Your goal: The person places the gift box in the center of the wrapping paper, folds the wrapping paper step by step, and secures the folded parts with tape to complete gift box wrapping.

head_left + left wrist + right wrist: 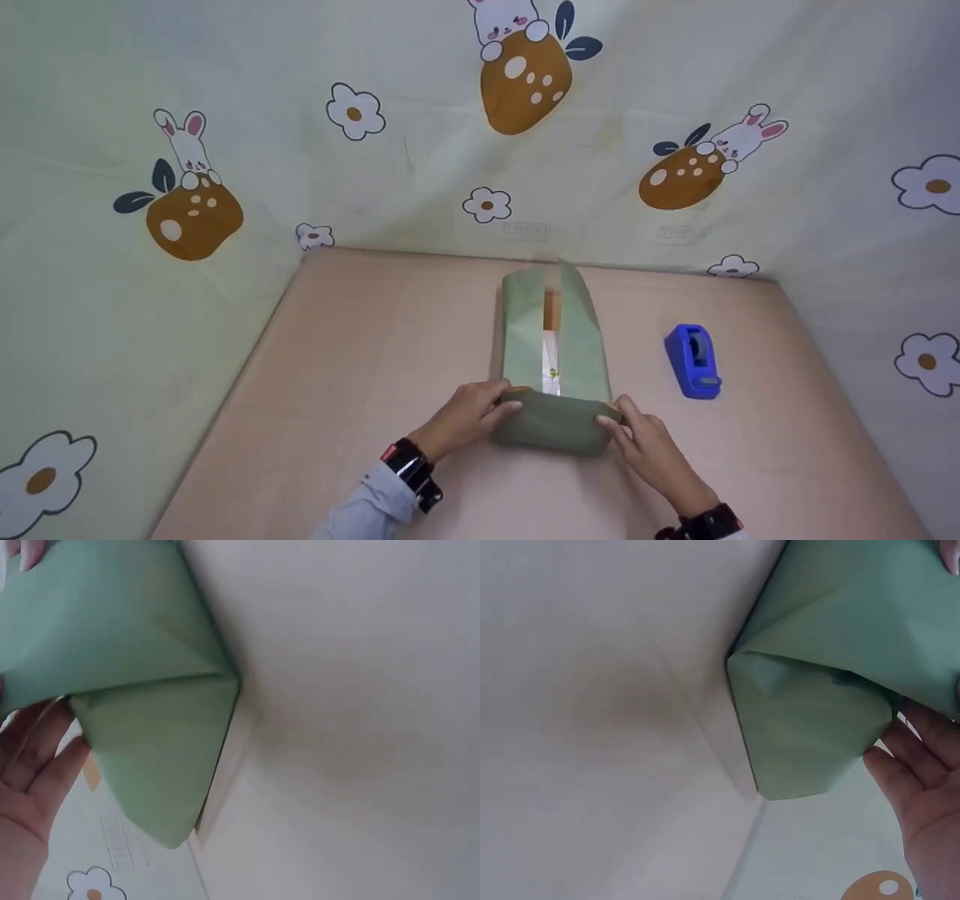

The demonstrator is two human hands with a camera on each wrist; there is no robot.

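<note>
Green wrapping paper is folded around a long box on the table, its two long sides not meeting. Through the gap between them a white and brown strip of the box shows. At the near end, a raised flap of the paper stands up. My left hand pinches its left corner, thumb in front and fingers behind. On the flap's right corner, my right hand grips the same way. In both wrist views the side paper slopes under a fold beside the fingers.
A blue tape dispenser stands on the table to the right of the package. Pale cloth walls printed with rabbits and flowers enclose the table at the back and both sides. Each wrist wears a black camera band.
</note>
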